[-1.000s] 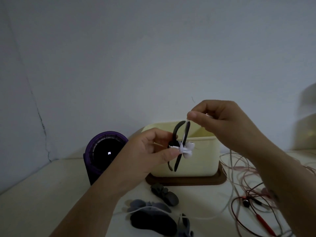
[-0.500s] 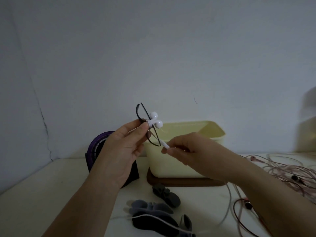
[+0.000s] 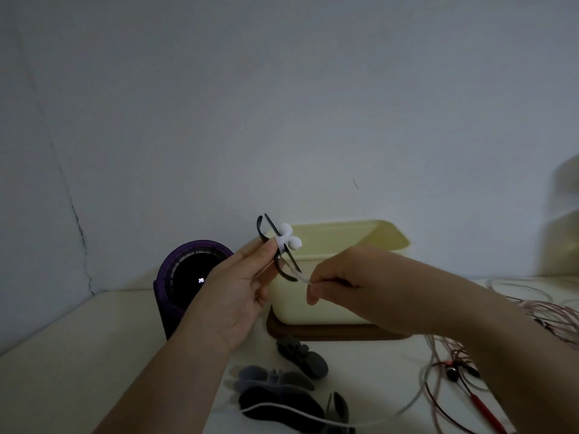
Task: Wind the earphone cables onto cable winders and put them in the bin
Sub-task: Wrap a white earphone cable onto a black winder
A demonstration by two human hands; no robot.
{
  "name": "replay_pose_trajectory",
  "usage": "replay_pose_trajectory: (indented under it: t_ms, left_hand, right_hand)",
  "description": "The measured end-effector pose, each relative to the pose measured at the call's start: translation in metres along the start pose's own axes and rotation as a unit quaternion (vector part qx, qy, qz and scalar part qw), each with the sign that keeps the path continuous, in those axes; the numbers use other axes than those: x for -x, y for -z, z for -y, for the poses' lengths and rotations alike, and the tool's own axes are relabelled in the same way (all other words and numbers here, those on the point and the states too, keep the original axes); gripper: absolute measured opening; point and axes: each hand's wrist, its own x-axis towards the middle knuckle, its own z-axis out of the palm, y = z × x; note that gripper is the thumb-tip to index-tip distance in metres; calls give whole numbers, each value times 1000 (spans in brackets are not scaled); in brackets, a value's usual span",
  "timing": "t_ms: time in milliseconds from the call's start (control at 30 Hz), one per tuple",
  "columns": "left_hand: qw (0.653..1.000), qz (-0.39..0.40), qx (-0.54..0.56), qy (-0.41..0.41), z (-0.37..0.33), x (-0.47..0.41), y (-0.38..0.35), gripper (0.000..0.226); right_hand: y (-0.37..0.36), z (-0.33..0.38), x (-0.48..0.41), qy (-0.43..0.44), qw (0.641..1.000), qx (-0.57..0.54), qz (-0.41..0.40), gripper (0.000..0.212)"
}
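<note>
So the left hand (image 3: 238,296) has the black cable winder (image 3: 262,226) up in the air, just in front of the cream bin (image 3: 344,245). Thumb and fingers are clamped on its narrow waist. Makes sense to me: holding the middle leaves both wings sticking out free, so the wraps have somewhere to land.

The white earbuds (image 3: 289,236) poke out together at the waist, right beside the thumb. I'd guess they got pinned there first as the anchor for the turns. A few white wraps already sit round the middle.

The right hand (image 3: 338,280) is just below and to the right, fingers pinched together on the white cable (image 3: 302,278) close to the winder. Gripping that short probably gives tension, so the loops go on tight rather than baggy. The rest of the cable trails down across the table (image 3: 78,355) over the spare winders (image 3: 266,379), so there's a fair bit left to wind, I think.

The bin sits on a wooden tray (image 3: 329,335), close enough to drop the bundle straight in once it's done. I can't see what's inside it. Pink and red earphone cables (image 3: 532,311) lie in a tangle on the right, likely next in line. A purple gadget (image 3: 191,277) with a lit display stands behind the left hand.
</note>
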Motion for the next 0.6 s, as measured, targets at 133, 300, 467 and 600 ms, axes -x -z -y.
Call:
replay_pose_trajectory:
  t_ms: [133, 300, 467, 600]
  left_hand:
    - [993, 35, -98, -48, 5, 4, -7, 23]
    - [968, 112, -210, -83, 7, 5, -5, 44]
    - [946, 180, -244, -111, 5, 10, -9, 40]
    - [937, 191, -260, -131, 2, 14, -12, 36]
  right_hand:
    - [12, 5, 4, 7, 998, 2, -57, 26]
    - [33, -7, 9, 11, 978, -41, -205, 21]
    - [35, -18, 7, 25, 948, -118, -294, 24]
    - [28, -23, 1, 27, 932, -210, -295, 34]
